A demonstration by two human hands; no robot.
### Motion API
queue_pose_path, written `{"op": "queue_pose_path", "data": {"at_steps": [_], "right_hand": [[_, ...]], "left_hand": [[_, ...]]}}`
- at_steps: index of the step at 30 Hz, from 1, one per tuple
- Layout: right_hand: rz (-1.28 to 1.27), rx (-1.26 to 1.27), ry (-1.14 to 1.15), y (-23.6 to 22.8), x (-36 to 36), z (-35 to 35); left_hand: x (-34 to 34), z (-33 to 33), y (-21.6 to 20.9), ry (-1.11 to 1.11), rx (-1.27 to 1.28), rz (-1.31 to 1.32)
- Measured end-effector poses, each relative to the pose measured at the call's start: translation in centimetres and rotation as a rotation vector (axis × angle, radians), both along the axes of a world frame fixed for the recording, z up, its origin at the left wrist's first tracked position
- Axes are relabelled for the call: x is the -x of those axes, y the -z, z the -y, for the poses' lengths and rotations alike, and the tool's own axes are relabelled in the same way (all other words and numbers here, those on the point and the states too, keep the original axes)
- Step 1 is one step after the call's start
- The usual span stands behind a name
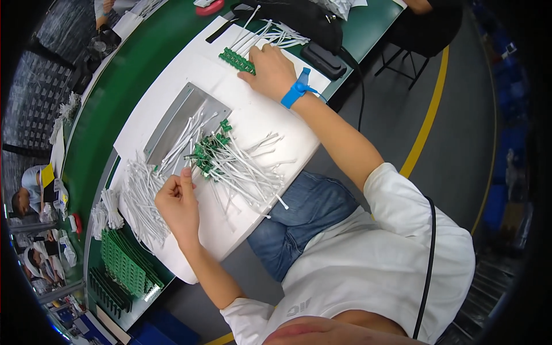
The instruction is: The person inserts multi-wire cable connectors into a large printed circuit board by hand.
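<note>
My right hand [273, 70], with a blue wrist strap [298, 88], grips the end of a narrow green circuit board strip [237, 60] lying on the white work surface. White wire leads [265, 35] stretch away from that strip's far side. My left hand [179, 206] is curled closed, thumb up, at the edge of a heap of white leads [144, 198]; anything between its fingertips is too small to make out. Between my hands lies a tangled pile of small green boards [208, 152] with white leads [247, 172] attached, partly in front of a metal tray [187, 109].
Stacked green circuit board panels [129, 261] stand at the lower left, near bundled white leads [107, 210]. A black case [323, 60] and a black bag [299, 23] sit beyond my right hand. A red tape roll [209, 7] lies at the far edge; a stool [422, 40] stands right.
</note>
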State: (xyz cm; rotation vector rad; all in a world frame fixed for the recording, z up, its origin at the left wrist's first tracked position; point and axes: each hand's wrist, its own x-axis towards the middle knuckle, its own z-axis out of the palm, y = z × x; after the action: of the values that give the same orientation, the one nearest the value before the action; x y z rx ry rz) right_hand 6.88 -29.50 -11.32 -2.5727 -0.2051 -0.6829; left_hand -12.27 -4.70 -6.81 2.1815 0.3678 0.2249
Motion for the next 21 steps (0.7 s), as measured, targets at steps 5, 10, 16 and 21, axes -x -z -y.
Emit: {"op": "queue_pose_path", "data": {"at_steps": [5,10,16,21], "right_hand": [[0.162,-0.085,-0.147,-2.7,1.2,-0.4],[0.187,-0.27,-0.394,-6.6,11.7,-3.9],[0.178,-0.319,-0.689,-7.3,17.7,-5.3],[0.289,-0.732,-0.675,-6.5,17.9,1.1]], "left_hand": [[0.0,1.4,-0.2,0.122,0.197,0.235],[-1.2,4.2,-2.4,0.214,0.402,0.476],[-1.0,3.4,-4.6,0.295,0.568,0.388],[3.0,1.6,-6.5,0.324,0.67,0.289]]}}
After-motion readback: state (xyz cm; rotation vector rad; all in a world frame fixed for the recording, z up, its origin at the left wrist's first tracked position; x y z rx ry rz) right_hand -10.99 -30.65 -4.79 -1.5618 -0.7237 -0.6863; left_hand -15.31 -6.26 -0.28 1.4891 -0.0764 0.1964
